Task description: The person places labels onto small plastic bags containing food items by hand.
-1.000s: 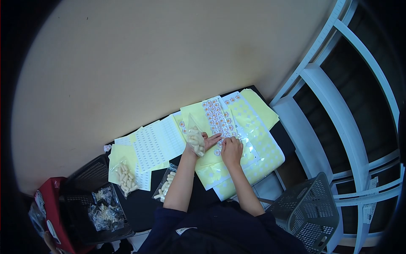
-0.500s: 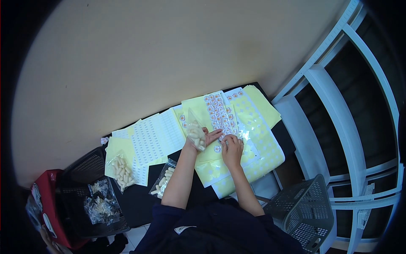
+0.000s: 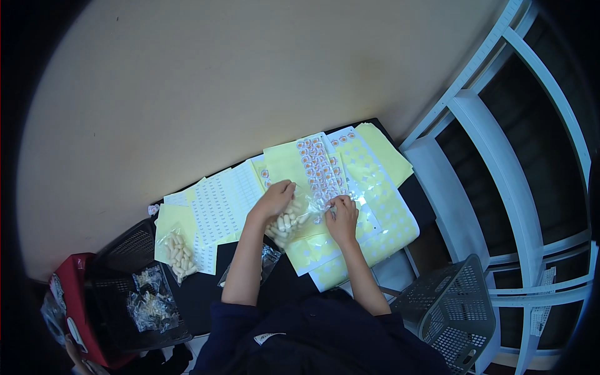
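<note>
A clear plastic bag of white, capsule-shaped pieces [image 3: 286, 224] hangs tilted over the yellow sheets. Its upper edge is pinched in the fingers of my left hand [image 3: 274, 200]. My right hand [image 3: 343, 220] has its fingers curled together beside the bag's right side, at the lower end of a sheet of round orange-and-white stickers [image 3: 317, 164]. What those fingertips hold, if anything, is too small to tell. Partly behind my left forearm lies another clear bag [image 3: 270, 259]. A filled bag of the same white pieces [image 3: 179, 256] rests at the table's left end.
White label sheets [image 3: 219, 206] and yellow backing sheets [image 3: 397, 159] cover much of the black table [image 3: 294, 281]. A black basket [image 3: 178, 334] with small packets [image 3: 153, 303] stands left, near another person's hand [image 3: 78, 356]. A grey basket [image 3: 459, 312] and white shelving [image 3: 500, 150] are right.
My left hand has turned from palm-up under the bag to gripping its upper edge from above. The bag has swung lower and flatter. My right hand has barely moved.
</note>
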`<state>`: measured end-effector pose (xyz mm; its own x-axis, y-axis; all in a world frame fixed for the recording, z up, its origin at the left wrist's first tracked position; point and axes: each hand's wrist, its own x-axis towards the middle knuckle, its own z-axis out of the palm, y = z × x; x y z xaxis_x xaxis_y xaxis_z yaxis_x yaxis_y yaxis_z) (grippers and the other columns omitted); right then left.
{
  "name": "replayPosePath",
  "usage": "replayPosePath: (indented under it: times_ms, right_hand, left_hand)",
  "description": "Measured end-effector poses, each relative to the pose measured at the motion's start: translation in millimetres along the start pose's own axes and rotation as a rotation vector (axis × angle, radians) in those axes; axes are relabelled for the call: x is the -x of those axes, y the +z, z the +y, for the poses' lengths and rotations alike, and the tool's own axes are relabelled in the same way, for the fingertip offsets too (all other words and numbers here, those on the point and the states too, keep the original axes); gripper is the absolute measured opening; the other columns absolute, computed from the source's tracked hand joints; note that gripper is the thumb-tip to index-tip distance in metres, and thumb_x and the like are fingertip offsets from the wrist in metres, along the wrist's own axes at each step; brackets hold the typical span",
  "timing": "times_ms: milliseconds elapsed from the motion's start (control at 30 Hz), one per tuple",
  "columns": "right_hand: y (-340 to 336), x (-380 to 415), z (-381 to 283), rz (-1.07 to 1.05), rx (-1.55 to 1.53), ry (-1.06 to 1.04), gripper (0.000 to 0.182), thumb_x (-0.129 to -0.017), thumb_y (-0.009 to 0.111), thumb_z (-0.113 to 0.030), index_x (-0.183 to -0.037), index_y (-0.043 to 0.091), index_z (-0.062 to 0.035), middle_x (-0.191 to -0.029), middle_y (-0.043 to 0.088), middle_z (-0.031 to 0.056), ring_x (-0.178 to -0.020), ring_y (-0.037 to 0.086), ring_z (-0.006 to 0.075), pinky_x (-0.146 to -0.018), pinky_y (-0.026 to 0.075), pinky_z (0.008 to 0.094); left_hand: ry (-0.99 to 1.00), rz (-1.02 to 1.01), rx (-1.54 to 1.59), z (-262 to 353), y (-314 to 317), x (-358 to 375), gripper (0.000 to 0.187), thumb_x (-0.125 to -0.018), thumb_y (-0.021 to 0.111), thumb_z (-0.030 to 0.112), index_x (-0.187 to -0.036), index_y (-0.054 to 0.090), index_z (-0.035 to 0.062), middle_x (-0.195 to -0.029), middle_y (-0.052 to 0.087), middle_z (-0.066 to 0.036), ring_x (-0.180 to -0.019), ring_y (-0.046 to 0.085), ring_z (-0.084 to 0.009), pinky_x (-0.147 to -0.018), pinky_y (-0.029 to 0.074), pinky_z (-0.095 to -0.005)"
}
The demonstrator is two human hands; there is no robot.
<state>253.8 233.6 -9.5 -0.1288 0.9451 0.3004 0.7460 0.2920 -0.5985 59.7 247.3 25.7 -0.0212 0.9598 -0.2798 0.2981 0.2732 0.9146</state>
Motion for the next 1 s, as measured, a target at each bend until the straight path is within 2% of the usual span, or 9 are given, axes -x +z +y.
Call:
replayPosePath:
  times_ms: [33, 67, 100, 167, 233, 300, 533, 667, 1000]
  right_hand:
    - [1.2, 0.0, 1.0, 0.001, -0.019, 0.002, 0.012, -0.072, 0.063, -0.017, -0.079, 0.056, -0.0105, -0.091, 0.049, 0.0051, -0.090, 0.047, 0.0248, -0.076, 0.034, 0.0394]
    - [2.2, 0.9, 1.6, 0.000, -0.023, 0.001, 0.012, -0.072, 0.063, -0.017, -0.079, 0.056, -0.0105, -0.091, 0.049, 0.0051, -0.090, 0.047, 0.0248, -0.076, 0.034, 0.0394]
    - [2.6, 1.1, 1.6, -0.006, -0.033, 0.015, 0.012, -0.072, 0.063, -0.017, -0.080, 0.056, -0.0109, -0.091, 0.050, 0.0046, -0.090, 0.047, 0.0246, -0.076, 0.034, 0.0394]
    - [1.9, -0.1, 0.7, -0.010, -0.043, 0.028, 0.011, -0.072, 0.062, -0.016, -0.080, 0.057, -0.0112, -0.091, 0.050, 0.0041, -0.090, 0.047, 0.0244, -0.076, 0.034, 0.0395]
    - [0.2, 0.4, -0.7, -0.020, -0.037, 0.039, 0.012, -0.071, 0.063, -0.016, -0.081, 0.057, -0.0118, -0.091, 0.051, 0.0035, -0.090, 0.047, 0.0243, -0.076, 0.033, 0.0393]
    - [-0.3, 0.4, -0.1, -0.021, -0.039, 0.032, 0.012, -0.072, 0.063, -0.016, -0.081, 0.057, -0.0120, -0.091, 0.050, 0.0033, -0.090, 0.047, 0.0242, -0.076, 0.033, 0.0391]
    - [-0.6, -2.1, 0.4, 0.011, 0.057, 0.011, 0.010, -0.071, 0.063, -0.016, -0.078, 0.058, -0.0113, -0.086, 0.050, 0.0039, -0.088, 0.047, 0.0232, -0.074, 0.033, 0.0377]
    - [-3.4, -4.7, -6.8, 0.010, 0.107, 0.017, 0.008, -0.070, 0.063, -0.015, -0.075, 0.059, -0.0110, -0.086, 0.049, 0.0041, -0.087, 0.047, 0.0230, -0.073, 0.033, 0.0368]
    - [-5.2, 2.4, -9.4, 0.046, 0.066, -0.040, 0.008, -0.071, 0.062, -0.013, -0.079, 0.061, -0.0121, -0.082, 0.047, 0.0040, -0.083, 0.046, 0.0219, -0.072, 0.032, 0.0353]
  left_hand:
    - [0.154, 0.036, -0.470, 15.2, -6.5, 7.8, 0.033, -0.086, 0.041, 0.030, -0.085, 0.054, -0.0006, -0.079, 0.061, -0.016, -0.068, 0.057, -0.0312, -0.065, 0.045, -0.0353]
    - [0.061, 0.046, -0.578, 32.3, -4.3, 14.7, 0.019, -0.082, 0.046, 0.019, -0.087, 0.056, 0.0032, -0.088, 0.059, -0.016, -0.082, 0.055, -0.0322, -0.073, 0.043, -0.0358]
    - [0.060, 0.050, -0.581, 28.9, 1.1, 12.5, 0.019, -0.082, 0.046, 0.019, -0.087, 0.056, 0.0032, -0.088, 0.059, -0.016, -0.082, 0.055, -0.0322, -0.073, 0.043, -0.0358]
    - [0.534, 0.459, -0.864, 16.7, 14.5, 6.8, 0.019, -0.073, 0.051, 0.007, -0.091, 0.057, 0.0066, -0.094, 0.056, -0.011, -0.091, 0.052, -0.0253, -0.078, 0.039, -0.0361]
    - [0.591, 0.377, -0.716, 26.0, 26.9, 10.6, 0.027, -0.067, 0.051, -0.001, -0.092, 0.058, 0.0082, -0.094, 0.055, -0.010, -0.095, 0.051, -0.0226, -0.082, 0.037, -0.0383]
    - [0.665, -0.010, -0.716, 26.2, 34.3, 13.3, 0.027, -0.069, 0.049, -0.001, -0.093, 0.058, 0.0082, -0.094, 0.055, -0.009, -0.093, 0.052, -0.0255, -0.082, 0.038, -0.0383]
    - [0.626, -0.098, -0.791, 6.9, 41.5, 10.2, 0.023, -0.077, 0.052, 0.009, -0.098, 0.061, 0.0090, -0.097, 0.054, -0.012, -0.089, 0.054, -0.0270, -0.074, 0.045, -0.0340]
    - [0.704, -0.071, -0.783, -2.3, 40.3, 2.9, 0.022, -0.076, 0.051, 0.007, -0.096, 0.062, 0.0082, -0.098, 0.053, -0.013, -0.090, 0.053, -0.0276, -0.077, 0.045, -0.0342]
    - [0.532, -0.179, -0.813, 7.1, 37.0, -5.1, 0.031, -0.072, 0.052, 0.003, -0.099, 0.063, 0.0131, -0.101, 0.051, -0.009, -0.098, 0.049, -0.0243, -0.081, 0.044, -0.0329]
